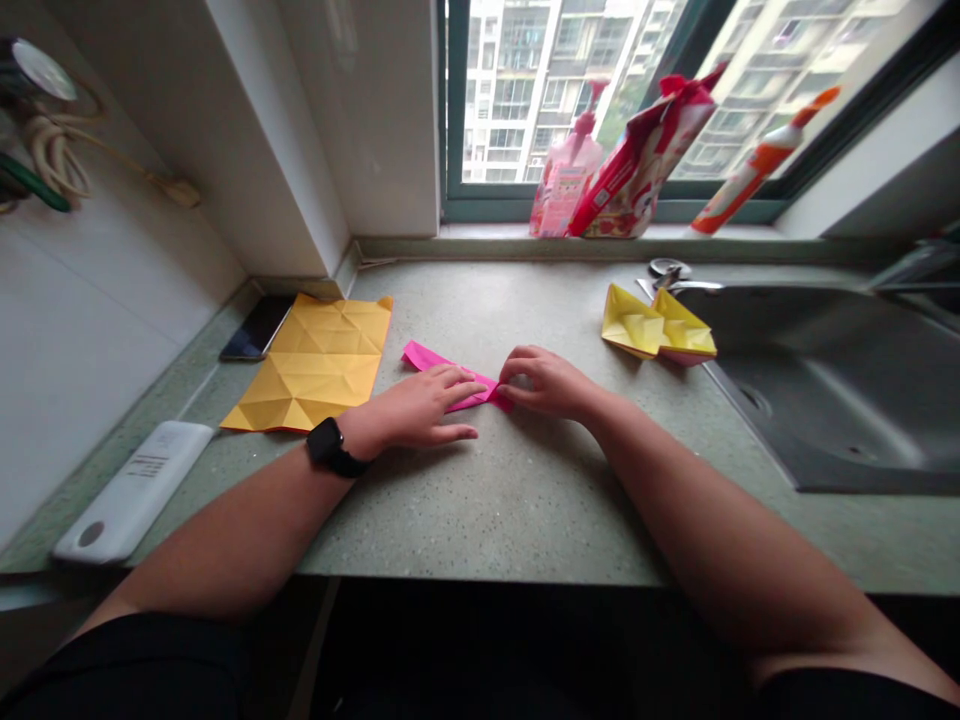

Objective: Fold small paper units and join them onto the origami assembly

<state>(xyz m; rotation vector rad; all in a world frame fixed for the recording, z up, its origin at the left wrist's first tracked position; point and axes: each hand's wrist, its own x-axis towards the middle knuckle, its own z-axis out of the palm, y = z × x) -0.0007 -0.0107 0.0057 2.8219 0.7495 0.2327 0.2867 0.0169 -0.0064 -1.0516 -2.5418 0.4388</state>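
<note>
While both bare forearms stretch across the speckled green stone desk (525, 510), the left hand (412, 405) and the right hand (544, 385) meet over a narrow folded strip of pink origami paper (442, 363), which lies flat on the desk between them. A black smartwatch (328, 445) circles the left wrist. The left fingers (450, 380) lie extended and slightly apart on top of the strip, not clamped on it, while the left thumb rests on the desk just below. The right fingers (525, 370) curl together over the strip's right end; whether they pinch it, I cannot tell, since the hand hides the contact.

Left of the hands, a creased yellow-orange paper sheet (311, 365) lies open, with a black smartphone (257, 328) just beside its far corner. A white plastic device (133, 492) sits nearer the desk's left edge. To the right, two folded yellow paper boats with pink undersides (658, 325) sit touching each other, with metal scissors (670, 278) partly behind them and a stainless steel sink (825, 390) beyond.

Farther off, a pink pump bottle (566, 165), a red-and-white pouch (645, 160) and an orange-and-white tube (757, 165) lean against the window (517, 100) on its sill. A coiled cable (56, 150) hangs at the upper left, and apartment towers (510, 90) rise outside the glass.
</note>
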